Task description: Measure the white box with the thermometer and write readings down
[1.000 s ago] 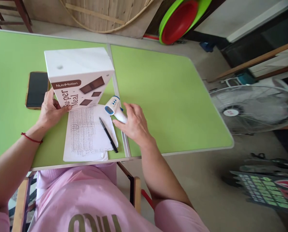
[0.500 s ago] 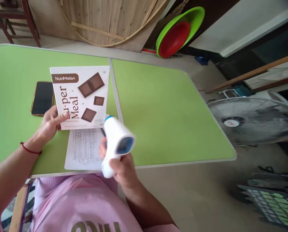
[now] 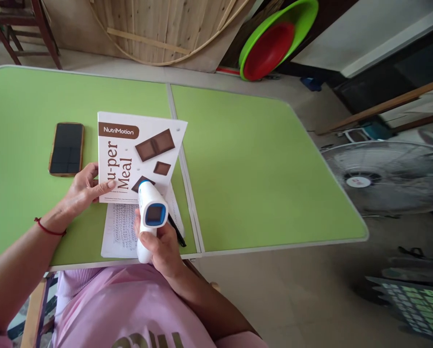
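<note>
At the lower centre of the frame, the right hand (image 3: 165,249) wraps a white, pistol-shaped infrared thermometer (image 3: 151,197), its fingers closed around the handle and the thumb laid across the near side; the display faces the wearer. The body is probably light, hard, smooth plastic, best held by the handle, display and nose left uncovered; a drop could damage it. Beneath and beside it lie handwritten papers (image 3: 120,237) and a black pen (image 3: 177,229).

Left of centre, the left hand (image 3: 83,186) pinches the lower left edge of a white NutriMotion box (image 3: 125,150), thumb flat on the printed face, the other fingers partly hidden behind. The thermometer's nose overlaps the box's lower right part; contact cannot be told. The box appears to be stiff card, likely light but easily dented; a side edge gives a sound hold. Whether its base rests on the papers is unclear.

Farther up, at left, a phone (image 3: 67,149) lies on the green table (image 3: 260,169). Beyond the table, in the upper right, lean a red basin (image 3: 269,53) and a green basin (image 3: 305,19).
</note>
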A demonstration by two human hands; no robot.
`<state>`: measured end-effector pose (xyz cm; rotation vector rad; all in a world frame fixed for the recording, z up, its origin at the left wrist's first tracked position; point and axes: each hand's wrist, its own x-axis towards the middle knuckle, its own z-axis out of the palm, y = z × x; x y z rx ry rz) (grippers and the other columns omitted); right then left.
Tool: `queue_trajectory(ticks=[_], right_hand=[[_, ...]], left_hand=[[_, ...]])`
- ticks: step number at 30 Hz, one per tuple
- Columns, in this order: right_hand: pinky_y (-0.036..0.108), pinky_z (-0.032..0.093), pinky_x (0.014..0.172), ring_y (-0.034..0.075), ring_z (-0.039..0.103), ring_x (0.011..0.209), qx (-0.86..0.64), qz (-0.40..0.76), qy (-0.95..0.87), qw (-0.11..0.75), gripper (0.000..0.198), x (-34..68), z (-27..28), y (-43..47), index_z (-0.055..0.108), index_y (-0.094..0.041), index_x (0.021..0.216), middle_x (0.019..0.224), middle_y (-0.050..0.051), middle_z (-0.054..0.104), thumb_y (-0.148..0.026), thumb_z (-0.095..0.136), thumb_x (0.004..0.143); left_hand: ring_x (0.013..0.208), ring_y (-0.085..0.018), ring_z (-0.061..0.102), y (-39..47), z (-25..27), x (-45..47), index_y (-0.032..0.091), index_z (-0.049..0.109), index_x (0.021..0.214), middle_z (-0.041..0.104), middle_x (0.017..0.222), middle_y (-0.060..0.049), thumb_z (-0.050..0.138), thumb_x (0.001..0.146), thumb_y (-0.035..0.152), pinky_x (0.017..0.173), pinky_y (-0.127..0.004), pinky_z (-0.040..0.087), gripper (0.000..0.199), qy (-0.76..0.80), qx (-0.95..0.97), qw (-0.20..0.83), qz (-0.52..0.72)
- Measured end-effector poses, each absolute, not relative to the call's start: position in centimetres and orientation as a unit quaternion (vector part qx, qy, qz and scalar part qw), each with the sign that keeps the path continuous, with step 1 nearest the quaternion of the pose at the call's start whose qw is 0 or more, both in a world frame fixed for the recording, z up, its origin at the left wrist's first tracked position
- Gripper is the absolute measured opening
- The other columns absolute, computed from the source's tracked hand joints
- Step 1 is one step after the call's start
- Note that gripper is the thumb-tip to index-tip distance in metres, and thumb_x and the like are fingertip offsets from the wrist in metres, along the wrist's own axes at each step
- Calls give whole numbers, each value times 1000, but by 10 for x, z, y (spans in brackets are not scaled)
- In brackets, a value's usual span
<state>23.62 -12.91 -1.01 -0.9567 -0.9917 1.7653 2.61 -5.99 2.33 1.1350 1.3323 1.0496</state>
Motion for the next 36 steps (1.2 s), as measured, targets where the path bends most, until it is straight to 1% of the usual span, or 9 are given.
queue_trajectory(ticks=[5,11,16,18,23,25,27,29,36], right_hand=[[28,38,57,11,43,61,-390,699,-407,440,30,234,-8,-129,61,-21,77,67,-2,52,-48,74,74],[28,39,58,11,44,62,-386,697,-408,445,28,235,-8,-130,62,-21,80,70,-2,54,-46,74,76],[27,40,58,11,45,62,-396,693,-411,441,31,235,-3,-129,61,-21,81,70,-2,54,-48,74,75],[27,41,57,11,46,61,-405,690,-412,435,32,234,1,-129,61,-21,82,70,-2,56,-48,75,74],[28,40,55,12,46,58,-401,699,-408,428,32,231,3,-129,60,-22,82,67,-2,54,-50,74,74],[29,40,57,12,46,61,-391,703,-405,435,31,231,-1,-130,61,-22,83,69,-2,54,-49,74,75],[28,40,59,12,45,63,-378,710,-395,444,30,232,-4,-130,62,-22,87,73,-2,54,-46,75,75],[28,40,59,11,46,64,-374,715,-387,446,29,232,-6,-129,62,-23,90,75,-2,55,-44,76,75],[28,43,59,12,48,64,-412,684,-407,443,27,239,4,-126,66,-22,91,75,-1,58,-40,75,72]], left_hand=[[50,-7,46,-59,25,26,15,56,96,61,82,-4,87,65,50,35,-18,36,56,546,480,531,435],[51,-7,48,-55,24,24,15,54,95,62,81,-3,88,64,49,35,-16,37,57,526,485,545,437],[50,-8,47,-54,24,22,16,57,92,63,78,-3,88,64,47,35,-16,36,52,508,501,550,434],[54,-10,52,-55,25,21,16,59,92,65,81,-4,87,66,46,38,-17,39,49,502,511,551,428],[78,-20,66,-55,27,20,16,64,97,71,98,-9,88,67,43,56,-23,54,47,498,525,546,422],[72,-18,64,-55,27,19,16,65,99,71,97,-9,88,66,44,51,-22,51,48,506,528,543,413],[60,-14,58,-55,26,17,16,65,97,71,92,-8,88,65,46,41,-20,43,49,521,529,536,402],[53,-12,53,-54,25,16,16,64,95,69,86,-6,88,64,47,36,-19,39,50,533,530,529,394],[56,-13,54,-53,27,18,16,63,89,65,81,-6,88,62,52,37,-20,42,52,549,522,519,396]])
